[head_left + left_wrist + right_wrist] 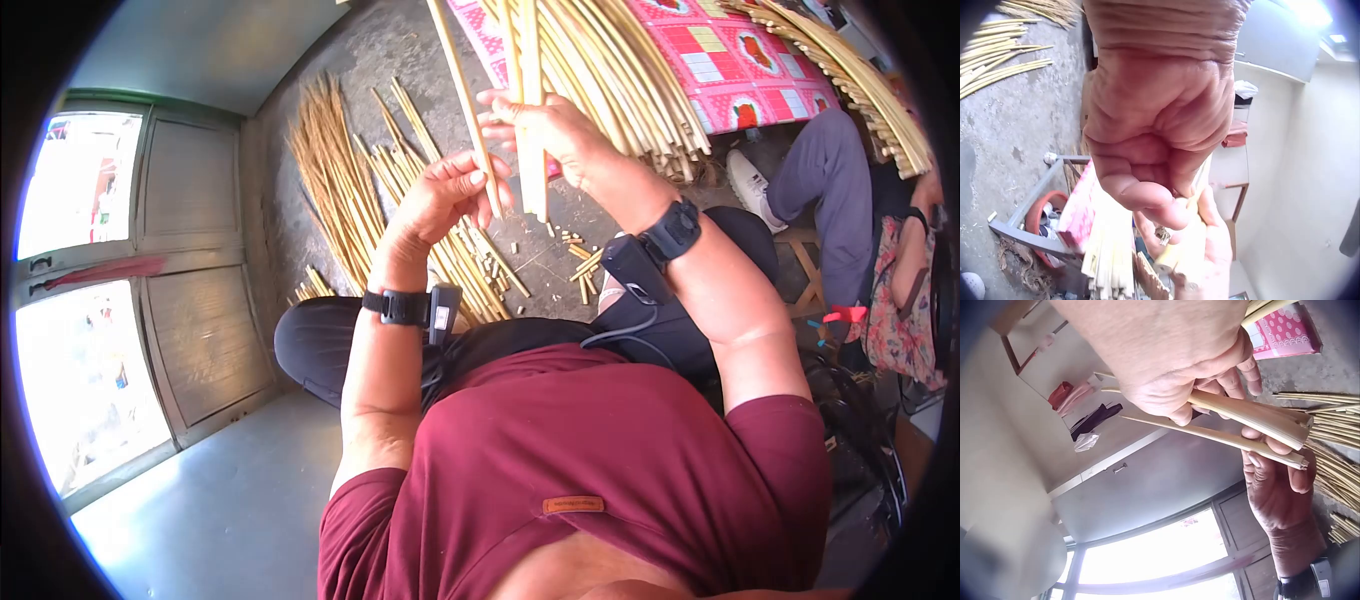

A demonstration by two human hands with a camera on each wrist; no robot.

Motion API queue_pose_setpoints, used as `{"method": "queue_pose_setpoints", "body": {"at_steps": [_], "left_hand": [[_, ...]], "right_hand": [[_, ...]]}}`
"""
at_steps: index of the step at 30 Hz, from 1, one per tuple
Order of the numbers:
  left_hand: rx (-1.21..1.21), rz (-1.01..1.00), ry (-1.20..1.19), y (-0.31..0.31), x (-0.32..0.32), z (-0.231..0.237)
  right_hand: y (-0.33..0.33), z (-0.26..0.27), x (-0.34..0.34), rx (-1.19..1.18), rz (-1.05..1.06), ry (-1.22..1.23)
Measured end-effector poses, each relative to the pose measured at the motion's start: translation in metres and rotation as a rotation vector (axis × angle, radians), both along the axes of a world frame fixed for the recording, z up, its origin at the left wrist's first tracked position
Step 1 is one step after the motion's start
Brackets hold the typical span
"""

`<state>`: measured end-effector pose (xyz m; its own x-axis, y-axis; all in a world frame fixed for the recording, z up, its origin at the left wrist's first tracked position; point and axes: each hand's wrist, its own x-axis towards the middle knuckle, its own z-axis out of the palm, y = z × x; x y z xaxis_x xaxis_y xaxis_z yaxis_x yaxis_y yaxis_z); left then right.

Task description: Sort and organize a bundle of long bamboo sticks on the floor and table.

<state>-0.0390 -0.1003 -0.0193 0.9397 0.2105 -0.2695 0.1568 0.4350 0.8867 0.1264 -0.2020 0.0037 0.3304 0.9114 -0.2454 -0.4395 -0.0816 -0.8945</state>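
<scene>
Upper centre, I saw the left hand (443, 198) pinch a single stalk (463, 85), near-parallel beside bunched stalks (531, 75) the right hand (568, 138) gripped.

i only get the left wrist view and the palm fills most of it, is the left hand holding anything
Observer: Yes. The head view shows the left hand pinching a single stick.
Operator: ok, any short cut bits lying around
Observer: Yes, the head view shows short pieces scattered on the floor.
Operator: anyone on the person's right side
Observer: Yes, another person's trouser leg, bent at the knee, shows there in the head view.
</scene>
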Motion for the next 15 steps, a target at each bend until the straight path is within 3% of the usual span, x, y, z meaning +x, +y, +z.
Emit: {"method": "queue_pose_setpoints", "body": {"at_steps": [2,3,5,7,9,11,15], "left_hand": [[0.048,-0.102,0.020,-0.011,0.003,0.007],[0.070,-0.148,0.033,-0.014,0.004,0.007],[0.294,-0.121,0.163,-0.018,0.002,0.003],[0.306,-0.078,0.183,-0.021,0.005,0.003],[0.182,-0.030,0.147,-0.027,0.013,0.015],[0.241,0.027,0.132,-0.023,0.022,0.007],[0.214,0.267,0.118,-0.018,0.045,-0.008]], "right_hand": [[0.003,-0.013,0.005,0.024,0.031,0.136],[0.000,-0.007,0.001,0.056,-0.001,0.056],[-0.009,-0.001,0.005,0.058,0.110,0.104],[-0.011,-0.003,0.002,0.059,0.065,0.158],[-0.013,0.004,0.006,0.023,-0.026,0.022],[-0.020,0.021,0.020,-0.047,-0.047,-0.148],[-0.014,0.010,0.069,-0.191,-0.153,-0.687]]}}
